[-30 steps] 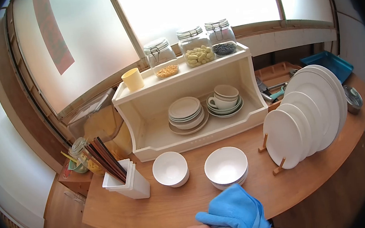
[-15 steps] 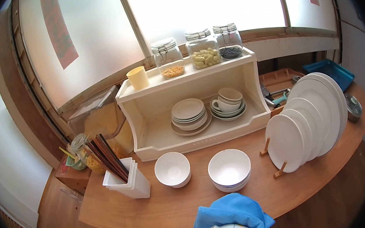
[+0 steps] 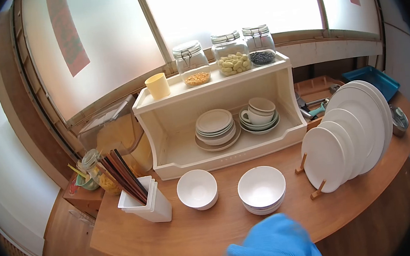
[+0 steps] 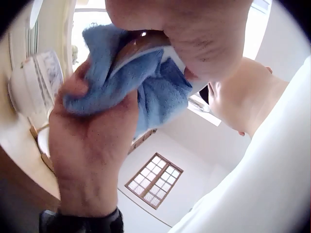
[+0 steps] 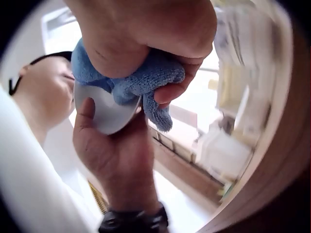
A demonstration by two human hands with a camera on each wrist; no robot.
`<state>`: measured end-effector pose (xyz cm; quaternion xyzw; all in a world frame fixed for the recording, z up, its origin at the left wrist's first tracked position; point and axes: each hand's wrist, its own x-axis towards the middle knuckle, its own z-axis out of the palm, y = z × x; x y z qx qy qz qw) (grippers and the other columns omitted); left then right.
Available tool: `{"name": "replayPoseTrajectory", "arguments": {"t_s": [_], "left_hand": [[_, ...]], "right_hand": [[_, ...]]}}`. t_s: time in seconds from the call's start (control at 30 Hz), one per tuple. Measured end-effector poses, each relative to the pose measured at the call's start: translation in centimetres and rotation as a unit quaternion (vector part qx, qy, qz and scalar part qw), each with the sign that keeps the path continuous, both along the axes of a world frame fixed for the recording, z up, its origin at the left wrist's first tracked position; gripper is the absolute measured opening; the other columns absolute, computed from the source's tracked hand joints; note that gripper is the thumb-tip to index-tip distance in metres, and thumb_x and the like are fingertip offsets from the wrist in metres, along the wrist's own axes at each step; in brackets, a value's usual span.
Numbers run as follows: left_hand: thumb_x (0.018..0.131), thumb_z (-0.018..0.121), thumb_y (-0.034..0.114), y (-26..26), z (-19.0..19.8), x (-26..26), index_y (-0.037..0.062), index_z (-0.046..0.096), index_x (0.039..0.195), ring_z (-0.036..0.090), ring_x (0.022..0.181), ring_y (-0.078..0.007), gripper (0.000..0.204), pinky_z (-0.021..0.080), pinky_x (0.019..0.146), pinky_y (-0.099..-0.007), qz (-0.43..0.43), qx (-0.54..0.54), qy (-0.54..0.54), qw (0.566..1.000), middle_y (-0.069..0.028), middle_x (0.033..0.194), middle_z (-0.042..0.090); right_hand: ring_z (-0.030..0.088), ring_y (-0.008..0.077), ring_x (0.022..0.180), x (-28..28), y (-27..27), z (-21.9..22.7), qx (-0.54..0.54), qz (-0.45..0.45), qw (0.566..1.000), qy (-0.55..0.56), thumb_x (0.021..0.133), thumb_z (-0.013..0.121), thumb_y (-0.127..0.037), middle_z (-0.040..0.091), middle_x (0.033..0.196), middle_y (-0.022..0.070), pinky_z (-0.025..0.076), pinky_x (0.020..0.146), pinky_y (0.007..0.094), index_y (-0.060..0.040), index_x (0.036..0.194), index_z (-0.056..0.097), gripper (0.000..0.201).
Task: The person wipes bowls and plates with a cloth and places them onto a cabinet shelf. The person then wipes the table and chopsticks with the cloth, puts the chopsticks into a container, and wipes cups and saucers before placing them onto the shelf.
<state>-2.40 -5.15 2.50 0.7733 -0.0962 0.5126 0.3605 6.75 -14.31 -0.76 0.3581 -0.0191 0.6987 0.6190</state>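
A white bowl (image 5: 104, 109) is held at the table's front edge. In the right wrist view my left hand (image 5: 116, 155) grips it, thumb over the rim. My right hand (image 4: 92, 141) holds a blue cloth (image 3: 275, 242) bunched over the bowl's rim, its fingers curled round the fabric. The cloth covers much of the bowl and hides some fingertips. Just beyond the hands, a stack of white bowls (image 3: 261, 187) stands on the table, with another white bowl (image 3: 197, 189) to its left.
White plates (image 3: 324, 158) stand upright in a wooden rack at the right. A cream shelf (image 3: 233, 162) with dishes and glass jars (image 3: 232, 61) is at the back. A white holder with chopsticks (image 3: 155, 204) stands left. A person's face and white sleeve show in the wrist views.
The cloth has shifted right over the bowl, whose marked base showed half a second ago and is now mostly covered. The head view has turned slightly. Both hands keep their hold.
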Motion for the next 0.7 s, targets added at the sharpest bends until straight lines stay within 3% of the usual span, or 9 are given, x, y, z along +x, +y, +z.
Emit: {"name": "replayPoseTrajectory", "arguments": {"t_s": [0.07, 0.13, 0.17, 0.2, 0.23, 0.27, 0.47, 0.53, 0.7], "left_hand": [[0.084, 0.074, 0.024, 0.8, 0.6, -0.8, 0.0093, 0.048, 0.127, 0.049, 0.118, -0.0423, 0.052, 0.038, 0.102, -0.0566, -0.042, -0.021, 0.037, 0.998, -0.0296, 0.129, 0.046], [0.083, 0.075, 0.023, 1.0, 2.7, -0.8, 0.0091, 0.053, 0.123, 0.051, 0.117, -0.0446, 0.048, 0.038, 0.101, -0.0585, -0.063, 0.055, 0.072, 0.994, -0.0287, 0.130, 0.046], [0.082, 0.075, 0.024, 0.9, 2.9, -1.1, 0.0105, 0.057, 0.119, 0.053, 0.114, -0.0450, 0.044, 0.041, 0.098, -0.0592, -0.046, 0.071, 0.060, 0.995, -0.0257, 0.130, 0.048], [0.082, 0.075, 0.024, 0.8, 2.5, -0.9, 0.0105, 0.057, 0.119, 0.053, 0.114, -0.0450, 0.044, 0.041, 0.098, -0.0592, -0.047, 0.073, 0.057, 0.995, -0.0257, 0.130, 0.048], [0.083, 0.075, 0.024, 0.6, 1.6, -0.8, 0.0117, 0.058, 0.120, 0.054, 0.114, -0.0448, 0.043, 0.042, 0.098, -0.0587, -0.055, 0.066, 0.029, 0.996, -0.0241, 0.130, 0.049], [0.083, 0.075, 0.025, 0.4, 1.1, -0.7, 0.0130, 0.058, 0.120, 0.054, 0.114, -0.0446, 0.042, 0.043, 0.097, -0.0582, -0.061, 0.058, 0.001, 0.996, -0.0224, 0.130, 0.050], [0.087, 0.070, 0.021, 0.6, 1.4, -0.8, 0.0131, 0.060, 0.120, 0.053, 0.111, -0.0414, 0.036, 0.043, 0.098, -0.0577, -0.045, 0.028, 0.005, 0.999, -0.0229, 0.129, 0.050], [0.086, 0.071, 0.023, 0.8, 2.7, -0.5, 0.0130, 0.063, 0.116, 0.053, 0.111, -0.0413, 0.032, 0.042, 0.098, -0.0580, -0.009, 0.126, 0.042, 0.991, -0.0247, 0.128, 0.050], [0.082, 0.076, 0.022, -0.1, 0.7, -0.3, 0.0191, 0.065, 0.117, 0.050, 0.115, -0.0389, 0.037, 0.040, 0.100, -0.0634, -0.055, 0.082, -0.041, 0.994, -0.0141, 0.127, 0.054]], "right_hand": [[0.054, 0.0288, 0.106, -0.7, 0.0, 0.8, 0.003, 0.014, 0.999, 0.034, 0.087, 0.066, -0.042, 0.059, 0.110, 0.0076, 0.047, 0.078, 0.0440, -0.0114, 0.113, 0.064, 0.040], [0.054, 0.0286, 0.105, -1.7, -0.1, 2.3, 0.003, 0.024, 0.997, 0.068, 0.087, 0.066, -0.042, 0.059, 0.109, 0.0075, 0.047, 0.077, 0.0440, -0.0114, 0.112, 0.064, 0.040], [0.054, 0.0285, 0.105, 2.4, 0.6, 17.5, 0.004, 0.030, 0.996, 0.085, 0.087, 0.066, -0.042, 0.059, 0.109, 0.0075, 0.047, 0.077, 0.0441, -0.0114, 0.111, 0.064, 0.039], [0.054, 0.0285, 0.105, 0.9, 2.0, 11.3, 0.006, 0.029, 0.996, 0.082, 0.087, 0.066, -0.042, 0.059, 0.109, 0.0075, 0.047, 0.077, 0.0441, -0.0114, 0.111, 0.064, 0.039], [0.053, 0.0286, 0.105, 2.4, 1.3, 16.5, 0.021, 0.042, 0.996, 0.081, 0.087, 0.066, -0.043, 0.059, 0.109, 0.0076, 0.047, 0.077, 0.0441, -0.0114, 0.112, 0.064, 0.040], [0.053, 0.0286, 0.105, 2.3, 1.7, 16.0, 0.035, 0.057, 0.995, 0.080, 0.087, 0.066, -0.043, 0.059, 0.109, 0.0077, 0.047, 0.077, 0.0442, -0.0115, 0.113, 0.064, 0.041], [0.053, 0.0290, 0.106, 0.5, 4.1, 10.7, 0.117, 0.141, 0.979, 0.094, 0.088, 0.065, -0.046, 0.057, 0.109, 0.0085, 0.047, 0.077, 0.0445, -0.0117, 0.116, 0.061, 0.045], [0.052, 0.0291, 0.107, 0.0, 4.6, 8.4, 0.141, 0.167, 0.972, 0.091, 0.088, 0.064, -0.047, 0.056, 0.109, 0.0087, 0.047, 0.076, 0.0446, -0.0118, 0.117, 0.061, 0.046], [0.052, 0.0293, 0.108, -0.2, 5.8, 4.0, 0.210, 0.227, 0.947, 0.080, 0.088, 0.063, -0.049, 0.054, 0.110, 0.0093, 0.047, 0.076, 0.0449, -0.0120, 0.120, 0.059, 0.049]]}}
